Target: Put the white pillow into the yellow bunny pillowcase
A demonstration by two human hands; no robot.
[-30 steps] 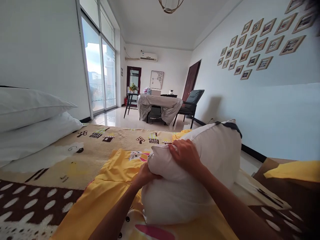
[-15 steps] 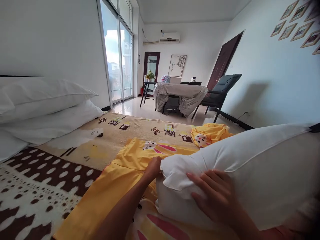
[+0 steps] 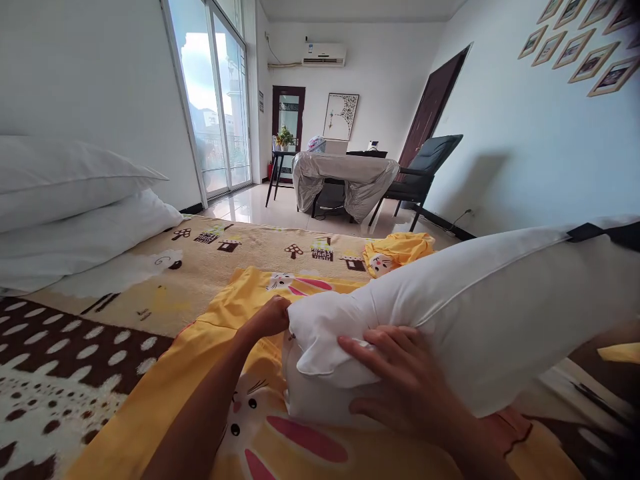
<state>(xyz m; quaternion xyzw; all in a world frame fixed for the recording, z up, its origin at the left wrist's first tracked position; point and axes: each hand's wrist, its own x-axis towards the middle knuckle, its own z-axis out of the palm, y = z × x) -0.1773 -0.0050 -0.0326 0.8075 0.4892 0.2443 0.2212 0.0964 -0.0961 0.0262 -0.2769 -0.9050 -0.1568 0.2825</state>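
Observation:
A plump white pillow slants over a yellow rabbit-print cloth, its narrow end bunched and folded. At the far corner of that end, my left hand is closed against the pillow, its fingertips hidden. My right hand grips the near side of the same end, fingers on top and thumb lower down. Below the pillow, a printed rabbit face and pink ears show on the cloth. A crumpled yellow cloth with a rabbit face lies beyond the pillow.
White pillows are stacked at the left. Beneath everything spreads a brown and beige patterned blanket. Past the bed stand a covered table, a black chair and a plant on a stool.
Both hands have shifted left with the pillow's narrow end. More of the printed rabbit face shows beside my left forearm. The camera view has turned slightly right and down.

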